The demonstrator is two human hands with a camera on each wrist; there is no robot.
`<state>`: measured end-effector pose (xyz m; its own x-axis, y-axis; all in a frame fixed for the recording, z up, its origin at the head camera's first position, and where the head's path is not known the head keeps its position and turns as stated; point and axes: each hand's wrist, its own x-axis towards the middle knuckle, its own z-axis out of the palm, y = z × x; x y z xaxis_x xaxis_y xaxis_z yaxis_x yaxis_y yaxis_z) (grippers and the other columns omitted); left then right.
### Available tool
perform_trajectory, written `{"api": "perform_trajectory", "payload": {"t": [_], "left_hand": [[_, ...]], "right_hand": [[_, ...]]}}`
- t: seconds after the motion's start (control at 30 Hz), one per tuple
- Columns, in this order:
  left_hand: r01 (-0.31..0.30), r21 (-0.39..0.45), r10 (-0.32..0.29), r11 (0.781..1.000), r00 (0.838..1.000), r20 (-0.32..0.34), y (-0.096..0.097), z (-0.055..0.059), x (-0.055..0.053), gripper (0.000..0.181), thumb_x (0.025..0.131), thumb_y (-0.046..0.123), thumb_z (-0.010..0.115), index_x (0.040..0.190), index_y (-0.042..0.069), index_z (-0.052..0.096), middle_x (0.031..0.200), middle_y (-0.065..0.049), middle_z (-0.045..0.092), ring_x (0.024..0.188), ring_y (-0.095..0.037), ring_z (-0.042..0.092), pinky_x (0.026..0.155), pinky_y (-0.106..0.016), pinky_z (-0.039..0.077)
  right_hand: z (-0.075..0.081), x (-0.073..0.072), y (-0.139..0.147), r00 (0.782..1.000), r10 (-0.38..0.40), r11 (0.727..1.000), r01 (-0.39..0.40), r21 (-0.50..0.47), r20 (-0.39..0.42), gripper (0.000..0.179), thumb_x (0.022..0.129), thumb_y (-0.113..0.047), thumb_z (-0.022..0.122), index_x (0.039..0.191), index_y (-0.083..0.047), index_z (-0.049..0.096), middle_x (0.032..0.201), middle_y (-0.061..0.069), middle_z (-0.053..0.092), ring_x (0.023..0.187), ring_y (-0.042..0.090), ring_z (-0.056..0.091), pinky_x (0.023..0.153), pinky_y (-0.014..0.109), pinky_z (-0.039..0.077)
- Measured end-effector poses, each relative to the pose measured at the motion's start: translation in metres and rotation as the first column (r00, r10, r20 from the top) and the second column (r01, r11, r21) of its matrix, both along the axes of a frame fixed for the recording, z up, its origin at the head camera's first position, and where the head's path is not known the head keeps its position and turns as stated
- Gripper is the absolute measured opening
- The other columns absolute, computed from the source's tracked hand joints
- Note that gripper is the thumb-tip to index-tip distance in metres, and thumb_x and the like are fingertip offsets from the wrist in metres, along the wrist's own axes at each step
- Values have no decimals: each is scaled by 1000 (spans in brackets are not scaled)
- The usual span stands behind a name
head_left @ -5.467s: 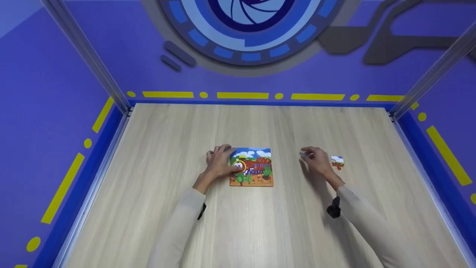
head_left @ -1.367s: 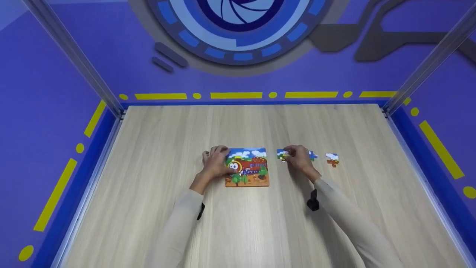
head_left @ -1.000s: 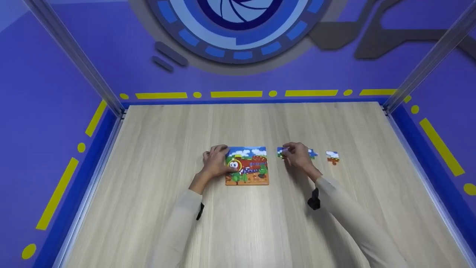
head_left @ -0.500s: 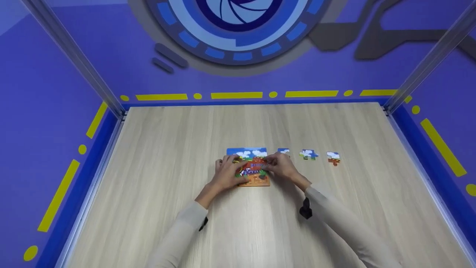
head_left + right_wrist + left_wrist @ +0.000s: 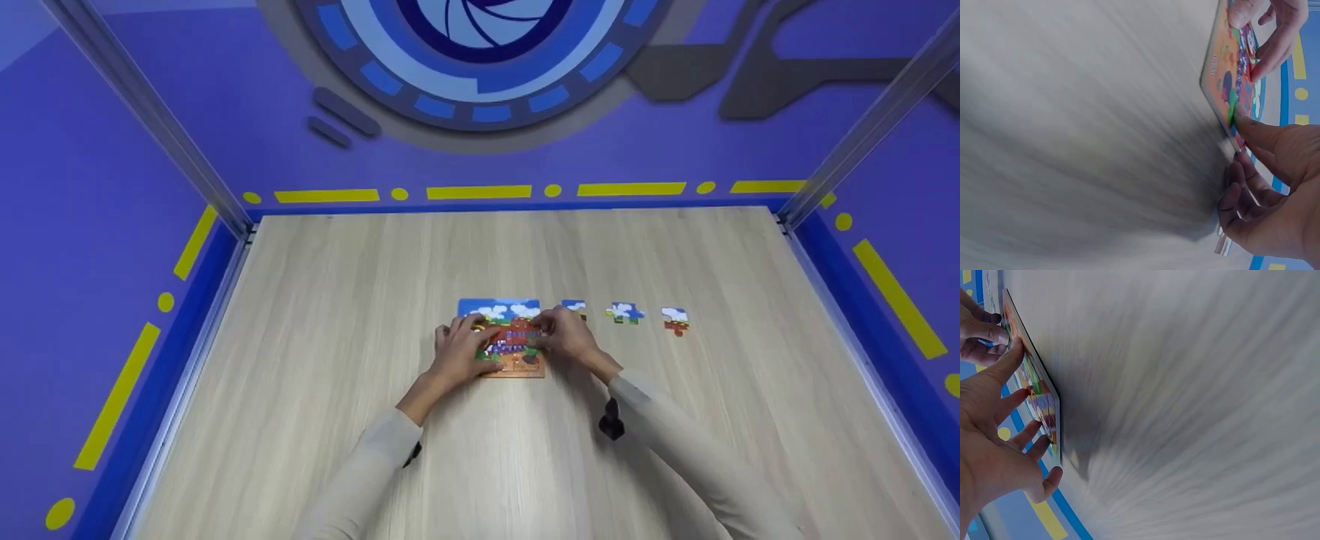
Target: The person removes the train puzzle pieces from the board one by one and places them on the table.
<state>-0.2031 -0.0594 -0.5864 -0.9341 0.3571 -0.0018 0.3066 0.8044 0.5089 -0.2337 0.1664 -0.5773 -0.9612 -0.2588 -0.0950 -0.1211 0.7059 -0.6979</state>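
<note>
A square jigsaw puzzle (image 5: 517, 367) with a cartoon train picture lies flat on the table. My left hand (image 5: 459, 349) spreads over its left part, fingertips resting on the picture; the left wrist view shows those fingers (image 5: 1012, 402) fairly straight. With thumb and fingers, my right hand (image 5: 568, 334) pinches at the puzzle's right edge. In the right wrist view its thumb presses on top of the picture (image 5: 1227, 67) while the other fingers curl by the edge. I cannot tell whether a single piece is between them.
Three loose puzzle pieces lie in a row right of the puzzle: one partly behind my right hand (image 5: 574, 306), a cloud piece (image 5: 625, 313) and a cloud-and-red piece (image 5: 675, 321). Blue walls (image 5: 360, 169) enclose the wooden table (image 5: 375, 262) at back and sides.
Two more loose pieces lie on the table than at first. My right hand left the nearest one and moved left to the puzzle's edge; my left hand slid from the left edge onto the picture.
</note>
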Motion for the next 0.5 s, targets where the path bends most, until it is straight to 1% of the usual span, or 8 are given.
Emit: {"api": "perform_trajectory", "payload": {"t": [0.13, 0.23, 0.37, 0.5], "left_hand": [[-14, 18, 14, 1000, 1000, 14, 1, -2, 0, 65, 82, 37, 85, 140, 17, 64, 147, -13, 51, 134, -35, 44, 106, -61, 29], [-21, 23, 21, 1000, 1000, 22, 1, -1, 0, 65, 81, 36, 86, 140, 17, 64, 147, -13, 52, 134, -35, 44, 107, -62, 28], [-21, 8, 20, 1000, 999, 28, 1, 2, 0, 65, 81, 37, 86, 140, 18, 64, 147, -13, 52, 134, -35, 44, 106, -61, 29], [-17, 4, 16, 1000, 999, 30, 1, 3, -1, 66, 81, 37, 85, 141, 19, 64, 147, -13, 51, 135, -36, 44, 107, -61, 29]], "right_hand": [[4, -3, -2, 999, -1, 1000, 2, -29, 51, 26, 83, -1, 81, 107, 5, 73, 88, 15, 63, 77, 16, 48, 67, 28, 38], [5, -3, -3, 997, -9, 998, 14, -63, 71, 26, 83, 2, 80, 106, 5, 69, 89, 14, 62, 78, 16, 49, 67, 27, 38], [4, 0, -3, 998, -28, 995, 33, -91, 58, 25, 84, 4, 79, 105, 2, 66, 92, 13, 61, 81, 17, 51, 70, 27, 40], [0, 3, -1, 999, -37, 990, 40, -134, 21, 22, 85, 5, 77, 105, 2, 68, 94, 14, 65, 82, 18, 56, 70, 25, 43]]}}
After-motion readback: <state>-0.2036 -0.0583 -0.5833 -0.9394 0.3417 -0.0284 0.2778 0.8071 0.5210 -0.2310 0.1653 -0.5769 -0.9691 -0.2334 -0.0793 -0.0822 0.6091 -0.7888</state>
